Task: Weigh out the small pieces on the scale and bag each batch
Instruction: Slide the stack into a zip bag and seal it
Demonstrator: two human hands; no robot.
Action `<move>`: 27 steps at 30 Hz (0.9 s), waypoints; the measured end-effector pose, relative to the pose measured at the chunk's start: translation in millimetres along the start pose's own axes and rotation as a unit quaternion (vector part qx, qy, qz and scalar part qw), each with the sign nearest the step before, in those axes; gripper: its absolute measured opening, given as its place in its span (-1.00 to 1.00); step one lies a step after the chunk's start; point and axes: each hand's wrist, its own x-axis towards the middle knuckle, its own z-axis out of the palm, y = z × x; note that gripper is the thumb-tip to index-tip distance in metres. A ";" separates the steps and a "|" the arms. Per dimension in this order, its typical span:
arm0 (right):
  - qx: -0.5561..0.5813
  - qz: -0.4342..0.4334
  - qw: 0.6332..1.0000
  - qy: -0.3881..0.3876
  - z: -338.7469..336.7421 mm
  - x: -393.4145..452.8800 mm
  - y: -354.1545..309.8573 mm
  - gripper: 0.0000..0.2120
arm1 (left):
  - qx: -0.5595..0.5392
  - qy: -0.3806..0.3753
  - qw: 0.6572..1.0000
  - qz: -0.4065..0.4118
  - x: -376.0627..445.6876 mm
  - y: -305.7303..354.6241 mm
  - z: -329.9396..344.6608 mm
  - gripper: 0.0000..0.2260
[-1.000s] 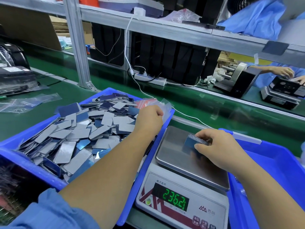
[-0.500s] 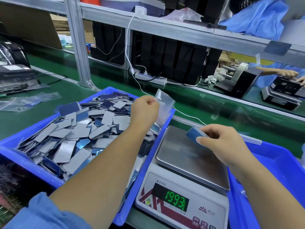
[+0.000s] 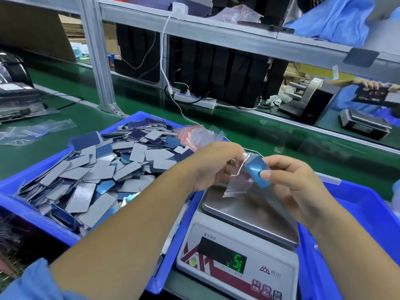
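A white scale (image 3: pixel 238 263) with a bare steel pan (image 3: pixel 255 215) stands in front of me, its green display lit. Above the pan my left hand (image 3: pixel 214 165) pinches a small clear bag (image 3: pixel 237 182) by its mouth. My right hand (image 3: pixel 290 182) grips a stack of blue pieces (image 3: pixel 256 172), whose end is at or just inside the bag's mouth. Left of the scale a blue tray (image 3: pixel 32 215) holds a heap of grey and blue pieces (image 3: pixel 104 172). More clear bags (image 3: pixel 194 135) lie at the tray's far corner.
A second blue tray (image 3: pixel 365 213) sits right of the scale. A white cable (image 3: pixel 184 118) runs from the shelf down behind the trays. A metal post (image 3: pixel 97 57) stands at the back left, loose bags (image 3: pixel 32 131) lie at the left, and another person's hands (image 3: pixel 376 85) work across the green belt.
My right hand lifted the stack of pieces off the pan. My left hand brought a bag from the tray's corner over the scale to meet it. The display reading dropped.
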 end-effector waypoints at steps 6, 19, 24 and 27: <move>-0.007 0.004 0.999 0.036 4.6 0.3 -3.3 -0.78 | 0.006 0.045 0.998 0.033 2.7 -1.4 -1.1 -0.83; 0.042 -0.079 0.993 0.079 3.2 -0.4 -6.4 -0.78 | 0.226 -0.019 0.973 0.038 -3.5 -3.9 -2.8 -0.91; 0.047 -0.110 0.991 0.064 7.0 -2.0 -8.2 -0.79 | 0.255 -0.012 0.965 0.058 -4.2 -2.9 -0.9 -0.95; 0.064 -0.114 0.990 0.061 7.4 -2.3 -10.0 -0.78 | 0.259 -0.005 0.964 0.067 -3.6 -2.0 -0.5 -0.96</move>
